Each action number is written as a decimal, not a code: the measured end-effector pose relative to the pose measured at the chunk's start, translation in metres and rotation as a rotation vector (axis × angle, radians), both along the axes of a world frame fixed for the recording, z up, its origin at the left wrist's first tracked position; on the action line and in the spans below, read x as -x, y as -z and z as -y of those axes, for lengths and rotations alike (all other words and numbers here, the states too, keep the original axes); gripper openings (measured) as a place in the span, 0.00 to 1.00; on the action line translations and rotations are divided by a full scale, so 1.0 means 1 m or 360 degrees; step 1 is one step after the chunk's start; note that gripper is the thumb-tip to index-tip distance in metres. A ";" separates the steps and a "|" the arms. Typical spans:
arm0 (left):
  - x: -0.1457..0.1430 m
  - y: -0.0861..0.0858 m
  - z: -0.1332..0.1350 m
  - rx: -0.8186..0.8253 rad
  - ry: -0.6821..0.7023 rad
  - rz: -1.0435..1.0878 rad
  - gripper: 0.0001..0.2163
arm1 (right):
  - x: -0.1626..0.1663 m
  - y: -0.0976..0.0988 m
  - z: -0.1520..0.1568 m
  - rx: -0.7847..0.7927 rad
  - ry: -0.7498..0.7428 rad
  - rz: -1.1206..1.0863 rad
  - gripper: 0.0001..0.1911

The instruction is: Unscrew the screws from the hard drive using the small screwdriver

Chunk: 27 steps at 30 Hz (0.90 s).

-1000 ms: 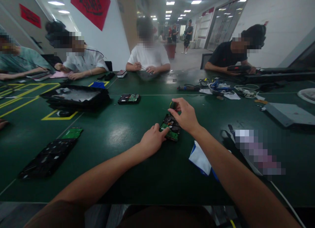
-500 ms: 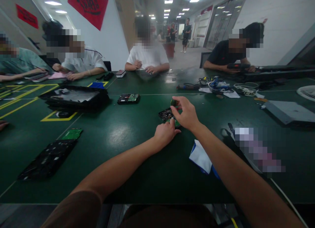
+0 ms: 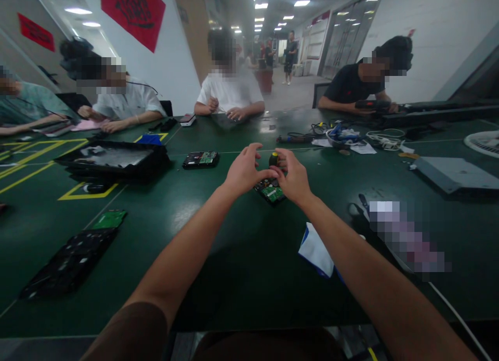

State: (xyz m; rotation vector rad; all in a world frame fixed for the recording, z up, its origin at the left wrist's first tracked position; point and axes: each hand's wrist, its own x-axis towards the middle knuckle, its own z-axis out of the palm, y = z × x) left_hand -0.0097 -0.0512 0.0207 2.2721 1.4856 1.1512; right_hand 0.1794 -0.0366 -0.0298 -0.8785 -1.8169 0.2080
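Note:
A hard drive with a green circuit board (image 3: 272, 191) lies on the dark green table (image 3: 218, 257) in front of me. Over it, my right hand (image 3: 293, 177) is closed round a small tool with a black and yellow knob (image 3: 274, 157) that stands upright on the drive. My left hand (image 3: 244, 169) hovers just left of the knob, fingers curled, thumb and fingertips touching the tool's shaft.
A second hard drive (image 3: 200, 159) lies farther back. A black tray (image 3: 111, 158) stands at the left, a black panel (image 3: 68, 262) and green board (image 3: 109, 219) near left. A blue-white cloth (image 3: 317, 253) lies right of me. Cables and tools (image 3: 343, 137) sit far right. Several people sit around the table.
My left hand has lifted off the drive's near edge and risen to the tool beside my right hand. The drive has shifted slightly on the table.

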 end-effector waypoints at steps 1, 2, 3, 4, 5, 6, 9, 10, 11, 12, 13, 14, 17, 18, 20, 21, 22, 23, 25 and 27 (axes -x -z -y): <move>-0.002 -0.003 -0.003 -0.0010 0.0061 0.0065 0.31 | 0.001 0.000 0.001 0.0018 0.0005 -0.0019 0.24; -0.004 -0.004 -0.005 -0.0023 0.0130 0.0116 0.25 | 0.002 0.000 0.002 0.0035 0.0008 -0.0032 0.25; -0.007 -0.005 -0.007 -0.0043 0.0185 0.0149 0.19 | 0.003 0.000 0.002 0.0049 0.0004 -0.0042 0.25; -0.010 -0.005 -0.009 -0.0062 0.0215 0.0167 0.15 | 0.005 -0.001 0.003 0.0061 -0.0007 -0.0056 0.25; -0.012 -0.004 -0.011 -0.0083 0.0206 0.0186 0.13 | 0.006 -0.001 0.003 0.0072 -0.0028 -0.0079 0.25; -0.014 -0.002 -0.012 -0.0097 0.0181 0.0210 0.12 | 0.007 -0.001 0.004 0.0085 -0.0057 -0.0101 0.25; -0.016 0.004 -0.018 -0.0039 0.0173 0.0368 0.13 | 0.003 0.000 0.006 0.0147 -0.0125 -0.0063 0.26; -0.016 0.006 -0.020 0.0001 0.0195 0.0449 0.13 | -0.001 0.002 0.007 0.0173 -0.0109 0.0009 0.25; -0.014 0.009 -0.021 0.0049 0.0219 0.0536 0.14 | -0.005 0.005 0.008 0.0197 -0.0052 0.0118 0.23; -0.013 0.011 -0.022 0.0103 0.0239 0.0625 0.14 | -0.010 0.009 0.010 0.0217 0.0067 0.0235 0.20; -0.012 0.012 -0.022 0.0163 0.0255 0.0712 0.15 | -0.015 0.013 0.013 0.0248 0.0223 0.0338 0.18; -0.010 0.013 -0.022 0.0229 0.0272 0.0785 0.16 | -0.019 0.018 0.016 0.0302 0.0383 0.0430 0.17; -0.007 0.013 -0.017 0.0408 0.0325 0.0939 0.17 | -0.027 0.033 0.026 0.0605 0.0748 0.0589 0.23; -0.006 0.012 -0.015 0.0453 0.0339 0.0971 0.17 | -0.028 0.038 0.029 0.0706 0.0768 0.0639 0.25; -0.005 0.009 -0.010 0.0537 0.0368 0.1019 0.17 | -0.030 0.046 0.033 0.0833 0.0744 0.0703 0.30; -0.004 0.007 -0.007 0.0581 0.0391 0.1033 0.17 | -0.030 0.049 0.033 0.0864 0.0711 0.0699 0.32; -0.003 0.006 -0.004 0.0621 0.0418 0.1042 0.16 | -0.031 0.052 0.033 0.0873 0.0676 0.0673 0.32; -0.002 0.004 -0.002 0.0657 0.0446 0.1051 0.16 | -0.032 0.055 0.032 0.0863 0.0637 0.0636 0.31; -0.001 0.003 0.001 0.0712 0.0495 0.1082 0.16 | -0.033 0.058 0.029 0.0826 0.0587 0.0566 0.28; 0.000 0.003 0.001 0.0762 0.0522 0.1145 0.15 | -0.034 0.061 0.026 0.0824 0.0576 0.0532 0.26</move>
